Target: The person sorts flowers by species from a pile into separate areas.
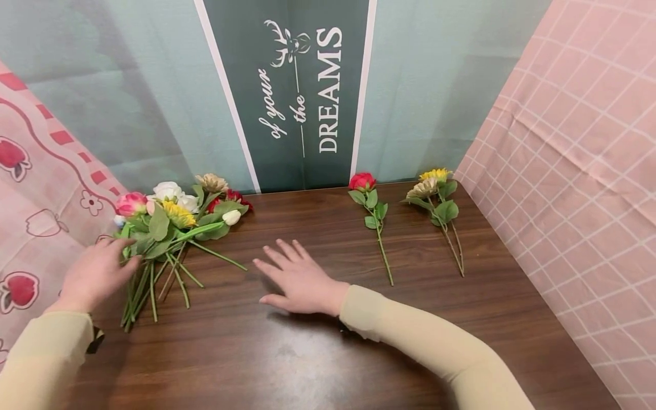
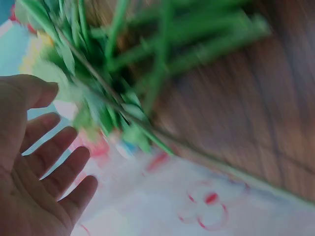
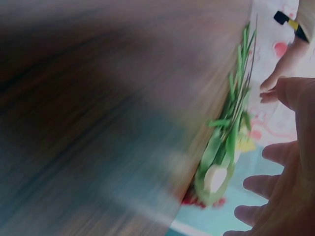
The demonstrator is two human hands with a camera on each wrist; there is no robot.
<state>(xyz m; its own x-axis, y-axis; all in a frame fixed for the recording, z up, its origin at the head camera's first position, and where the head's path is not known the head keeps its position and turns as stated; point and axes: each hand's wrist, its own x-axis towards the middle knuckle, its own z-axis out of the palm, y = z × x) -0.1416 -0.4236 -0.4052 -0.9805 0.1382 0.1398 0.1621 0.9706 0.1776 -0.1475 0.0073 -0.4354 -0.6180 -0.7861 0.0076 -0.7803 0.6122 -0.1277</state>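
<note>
Free room: bare table [image 1: 318,347] across frame centre and bottom. Obstacles: flower pile [image 1: 174,222] at left; red rose stem [image 1: 371,219] and sunflower stems [image 1: 441,210] upper right, a narrow gap between; backdrops close three sides.

Red rose [image 1: 363,181] beside sunflower stems [image 1: 435,191] on table [image 1: 307,353], dark banner [image 1: 297,91] behind.

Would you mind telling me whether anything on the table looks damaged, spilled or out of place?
Nothing stands out. The bunch of flowers lies loosely by the left hand, and the red rose and sunflower pair lie intact.
</note>
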